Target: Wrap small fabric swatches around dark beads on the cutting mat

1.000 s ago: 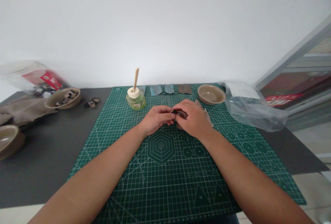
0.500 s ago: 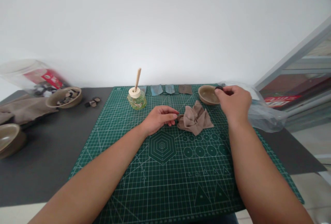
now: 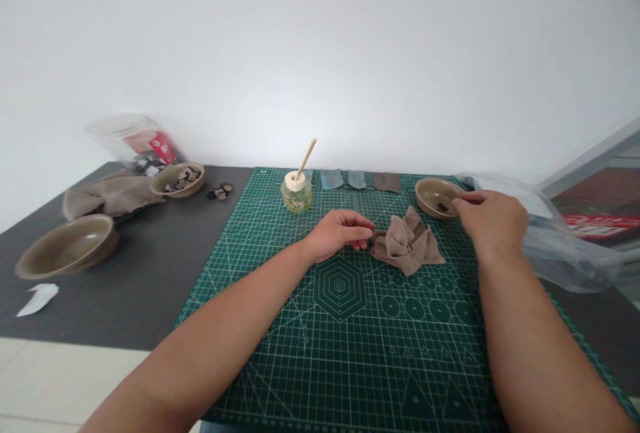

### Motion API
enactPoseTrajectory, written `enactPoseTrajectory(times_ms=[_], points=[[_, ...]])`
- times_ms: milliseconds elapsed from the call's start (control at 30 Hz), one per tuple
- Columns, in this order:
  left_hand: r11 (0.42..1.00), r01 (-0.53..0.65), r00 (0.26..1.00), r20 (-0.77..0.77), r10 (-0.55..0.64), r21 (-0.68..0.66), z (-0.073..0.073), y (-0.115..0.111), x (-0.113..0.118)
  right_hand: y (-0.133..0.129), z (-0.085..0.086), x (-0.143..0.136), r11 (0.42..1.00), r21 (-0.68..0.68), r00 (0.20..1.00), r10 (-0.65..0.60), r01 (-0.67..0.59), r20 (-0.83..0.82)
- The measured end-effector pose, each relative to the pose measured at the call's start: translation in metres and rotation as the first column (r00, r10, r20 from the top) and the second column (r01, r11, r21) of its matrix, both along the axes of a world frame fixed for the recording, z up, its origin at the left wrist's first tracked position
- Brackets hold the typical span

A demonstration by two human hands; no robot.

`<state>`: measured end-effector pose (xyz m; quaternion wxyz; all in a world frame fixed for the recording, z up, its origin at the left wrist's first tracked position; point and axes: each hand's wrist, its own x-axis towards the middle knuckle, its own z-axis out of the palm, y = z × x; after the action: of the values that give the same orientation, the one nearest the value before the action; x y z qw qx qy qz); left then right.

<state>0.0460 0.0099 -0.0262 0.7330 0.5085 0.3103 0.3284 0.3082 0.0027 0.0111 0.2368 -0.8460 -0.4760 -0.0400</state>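
My left hand point(image 3: 340, 236) is closed, thumb and fingers pinching the left edge of a folded brown cloth piece point(image 3: 407, 246) that looks like a flower. The cloth lies on the green cutting mat point(image 3: 340, 353). My right hand point(image 3: 493, 223) is at the right rim of a small brown bowl point(image 3: 425, 201), its thumb and forefinger slightly parted with nothing visible between them. Inside that bowl is a small dark piece point(image 3: 443, 207), just left of my right fingertips.
A glass jar point(image 3: 297, 197) with a wooden stick stands behind my left hand. Fabric swatches point(image 3: 387, 182) line the mat's back edge. To the left are a bowl of dark and tan bits point(image 3: 181, 181), another bowl point(image 3: 70, 246) and brown cloth point(image 3: 115, 194). A plastic bag point(image 3: 560, 239) lies right.
The dark piece was between my right fingertips and is now in the bowl, let go. My left hand keeps its hold on the cloth. The view has shifted left.
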Motion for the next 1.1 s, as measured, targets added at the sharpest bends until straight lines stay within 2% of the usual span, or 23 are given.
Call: enactPoseTrajectory(times_ms=[133,200,267,333,400,500,567,667,767,867,967,1033,1100], points=[[1.000,0.022,1.000,0.020,-0.021,-0.013,-0.002,0.001,0.000,-0.001,0.004,-0.008,0.998,0.037,0.998,-0.055,0.056,-0.023],[1.000,0.016,0.999,0.029,-0.015,-0.026,-0.003,0.001,0.000,-0.004,0.005,-0.022,0.989,0.149,0.999,0.013,-0.007,-0.041],[0.999,0.025,0.999,0.042,-0.023,-0.037,-0.003,0.001,0.000,-0.011,0.003,-0.041,0.954,0.268,0.988,0.149,-0.137,-0.025],[0.999,0.021,0.998,0.055,-0.020,-0.034,-0.004,0.001,0.000,-0.017,-0.001,-0.063,0.879,0.304,0.928,0.365,-0.368,0.069],[0.999,0.022,0.998,0.057,-0.020,-0.033,-0.004,0.000,0.000,-0.022,-0.008,-0.082,0.802,0.222,0.832,0.537,-0.555,0.139],[0.999,0.012,0.998,0.063,-0.010,-0.035,-0.004,0.000,0.000,-0.023,-0.018,-0.096,0.701,0.084,0.705,0.696,-0.708,0.134],[0.999,0.011,0.998,0.062,-0.009,-0.038,-0.004,0.000,0.000,-0.021,-0.021,-0.098,0.675,-0.003,0.671,0.734,-0.738,0.106],[0.999,0.018,0.998,0.061,-0.016,-0.030,-0.004,0.000,-0.001,-0.022,-0.019,-0.095,0.671,-0.087,0.667,0.742,-0.736,0.076],[1.000,0.017,0.998,0.056,-0.016,-0.013,-0.004,0.000,-0.003,-0.026,-0.015,-0.096,0.668,-0.135,0.667,0.743,-0.732,0.056],[1.000,0.000,1.000,0.010,0.000,0.021,0.002,-0.003,-0.007,-0.028,-0.012,-0.100,0.631,-0.134,0.632,0.774,-0.764,0.037],[0.987,-0.082,0.992,-0.085,0.094,0.136,0.016,-0.011,-0.019,-0.028,-0.012,-0.102,0.604,-0.091,0.604,0.796,-0.792,0.024],[0.957,-0.112,0.965,-0.200,0.169,0.266,0.028,-0.017,-0.038,-0.028,-0.013,-0.102,0.602,-0.052,0.602,0.798,-0.797,0.026],[0.890,-0.061,0.879,-0.399,0.263,0.452,0.036,-0.021,-0.068,-0.027,-0.014,-0.102,0.597,-0.025,0.597,0.802,-0.802,0.012]])
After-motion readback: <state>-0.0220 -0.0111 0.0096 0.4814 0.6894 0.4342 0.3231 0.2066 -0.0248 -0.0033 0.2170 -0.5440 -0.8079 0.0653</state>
